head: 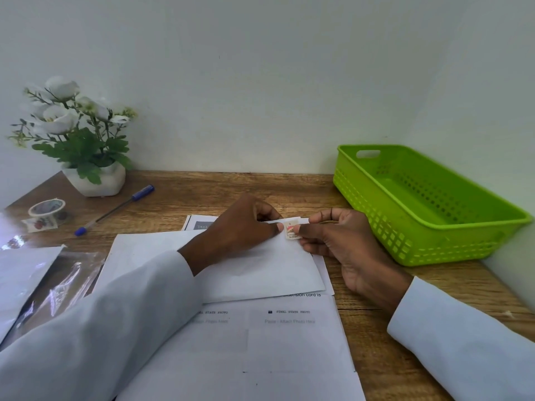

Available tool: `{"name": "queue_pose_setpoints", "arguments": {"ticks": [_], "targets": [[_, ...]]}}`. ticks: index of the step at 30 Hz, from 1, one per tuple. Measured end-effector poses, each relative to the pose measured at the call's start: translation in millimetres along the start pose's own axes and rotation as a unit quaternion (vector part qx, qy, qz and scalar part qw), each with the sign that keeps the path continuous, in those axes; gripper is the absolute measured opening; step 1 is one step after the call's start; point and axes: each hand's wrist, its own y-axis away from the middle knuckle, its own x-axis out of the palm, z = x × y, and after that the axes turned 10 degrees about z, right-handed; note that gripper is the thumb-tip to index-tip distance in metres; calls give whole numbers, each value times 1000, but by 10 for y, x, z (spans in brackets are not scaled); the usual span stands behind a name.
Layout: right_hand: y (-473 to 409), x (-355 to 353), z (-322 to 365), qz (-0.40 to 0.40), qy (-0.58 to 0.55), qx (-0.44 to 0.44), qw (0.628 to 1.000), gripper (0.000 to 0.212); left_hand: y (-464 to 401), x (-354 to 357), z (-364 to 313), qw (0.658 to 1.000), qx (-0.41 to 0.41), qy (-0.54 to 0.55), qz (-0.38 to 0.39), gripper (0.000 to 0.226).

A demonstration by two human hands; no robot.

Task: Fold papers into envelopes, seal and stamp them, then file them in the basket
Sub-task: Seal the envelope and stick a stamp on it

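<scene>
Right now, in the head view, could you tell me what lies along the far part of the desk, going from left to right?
Tape roll → flower pot → blue pen → left hand → stamp → right hand → green basket.

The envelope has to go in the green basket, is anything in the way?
Nothing visible blocks it. The envelope lies on papers under both hands, and only bare table lies between it and the green basket, which looks empty.
</scene>
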Motion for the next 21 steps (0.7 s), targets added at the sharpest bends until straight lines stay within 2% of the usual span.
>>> {"name": "queue_pose_setpoints", "arguments": {"ticks": [8, 13, 18, 21], "targets": [[-39, 26, -37, -12, 13, -19, 1000, 34, -14, 33, 7, 1000, -7, 18, -24, 9], [-65, 27, -64, -10, 22, -29, 999, 31, -19, 79, 49, 998, -17, 17, -54, 24], [-95, 20, -81, 2, 46, -37, 998, 29, -25, 93, 59, 998, -17, 11, -65, 17], [-128, -15, -57, 27, 105, -52, 993, 28, -32, 98, 65, 997, -22, 5, -71, 15]]}}
